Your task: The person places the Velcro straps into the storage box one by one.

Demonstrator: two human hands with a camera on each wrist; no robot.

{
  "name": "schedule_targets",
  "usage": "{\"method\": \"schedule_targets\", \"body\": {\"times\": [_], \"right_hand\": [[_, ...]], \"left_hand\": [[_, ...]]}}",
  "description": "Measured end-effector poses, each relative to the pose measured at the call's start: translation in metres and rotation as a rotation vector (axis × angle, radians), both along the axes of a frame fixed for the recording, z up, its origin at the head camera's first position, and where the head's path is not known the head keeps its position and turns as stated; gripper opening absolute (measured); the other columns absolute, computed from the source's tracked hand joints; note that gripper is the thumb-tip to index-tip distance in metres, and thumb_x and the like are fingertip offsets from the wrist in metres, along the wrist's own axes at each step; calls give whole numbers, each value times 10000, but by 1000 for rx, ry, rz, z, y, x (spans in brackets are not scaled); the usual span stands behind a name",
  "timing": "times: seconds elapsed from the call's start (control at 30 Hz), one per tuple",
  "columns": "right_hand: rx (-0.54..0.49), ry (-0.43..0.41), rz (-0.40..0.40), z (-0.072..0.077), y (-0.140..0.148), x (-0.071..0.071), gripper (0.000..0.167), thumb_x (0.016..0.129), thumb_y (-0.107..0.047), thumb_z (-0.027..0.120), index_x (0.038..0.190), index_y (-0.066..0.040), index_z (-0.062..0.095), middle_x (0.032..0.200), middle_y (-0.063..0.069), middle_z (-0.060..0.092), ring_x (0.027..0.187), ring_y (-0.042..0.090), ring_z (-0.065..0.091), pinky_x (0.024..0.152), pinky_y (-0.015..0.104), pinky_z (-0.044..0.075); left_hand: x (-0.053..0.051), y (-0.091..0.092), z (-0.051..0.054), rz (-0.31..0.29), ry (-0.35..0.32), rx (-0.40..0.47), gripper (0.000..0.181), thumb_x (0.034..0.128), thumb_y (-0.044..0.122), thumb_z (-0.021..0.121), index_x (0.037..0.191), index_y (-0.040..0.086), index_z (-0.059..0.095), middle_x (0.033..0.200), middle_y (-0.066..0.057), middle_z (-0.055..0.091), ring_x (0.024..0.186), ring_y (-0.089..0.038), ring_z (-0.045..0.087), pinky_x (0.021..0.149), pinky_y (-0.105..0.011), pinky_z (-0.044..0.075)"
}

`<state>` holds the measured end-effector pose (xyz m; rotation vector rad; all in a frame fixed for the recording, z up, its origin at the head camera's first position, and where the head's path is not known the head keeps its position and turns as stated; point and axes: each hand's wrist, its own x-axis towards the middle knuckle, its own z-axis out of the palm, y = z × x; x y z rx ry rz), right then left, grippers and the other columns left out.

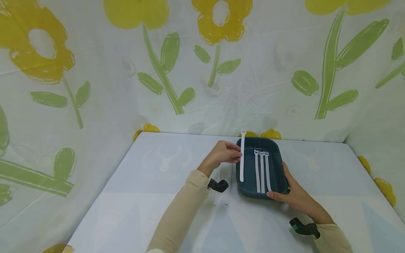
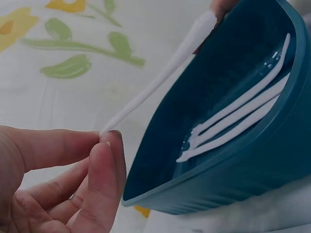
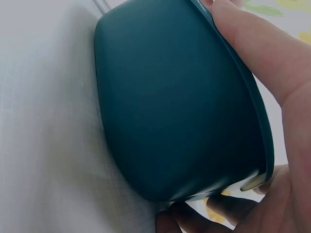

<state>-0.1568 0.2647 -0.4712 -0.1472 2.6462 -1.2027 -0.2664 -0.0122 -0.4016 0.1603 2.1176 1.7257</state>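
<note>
A white strap [image 1: 242, 168] with a slotted head is pinched between thumb and fingertips of my left hand [image 1: 223, 153]. It stands lengthwise over the left rim of a dark teal tray [image 1: 277, 172]. Inside the tray lie three similar straps [image 1: 262, 172], side by side with their heads toward the far end. My right hand [image 1: 297, 198] grips the tray at its near right corner, thumb over the rim. From the right wrist, the tray's outer wall [image 3: 170, 97] fills most of the view, with some fingers partly hidden behind and below it.
Two more white straps [image 1: 227, 189] lie on the white table [image 1: 126, 211] just left of the tray, partly covered by the left forearm and wrist. A flower-printed sheet [image 1: 253, 88] hangs behind the table and along its sides.
</note>
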Motion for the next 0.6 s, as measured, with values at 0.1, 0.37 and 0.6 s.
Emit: {"method": "schedule_targets", "body": {"times": [0.1, 0.37, 0.6], "right_hand": [[0, -9, -4, -1, 0, 0, 1279, 878, -446, 779, 1629, -195, -227, 1709, 306, -47, 1513, 615, 141, 1137, 806, 238], [-13, -27, -5, -1, 0, 0, 1278, 883, -442, 777, 1627, -198, -233, 1708, 306, -50, 1514, 606, 139, 1145, 800, 235], [-12, -35, -5, -1, 0, -1, 1284, 884, -459, 776, 1622, -209, -244, 1709, 303, -50, 1514, 597, 146, 1146, 793, 246]], "left_hand": [[0, 8, 1, -7, 5, -41, 175, 931, 85, 756, 1090, 16, 734, 903, -95, 756, 695, -114, 695, 748, -294, 645], [-1, 29, -1, -9, 11, -118, 143, 925, 48, 752, 1057, -6, 743, 820, -79, 733, 646, -109, 674, 679, -266, 636], [3, 48, -6, 14, 36, -197, 138, 920, 6, 741, 1048, -46, 742, 820, -122, 753, 600, -110, 659, 683, -284, 641]]}}
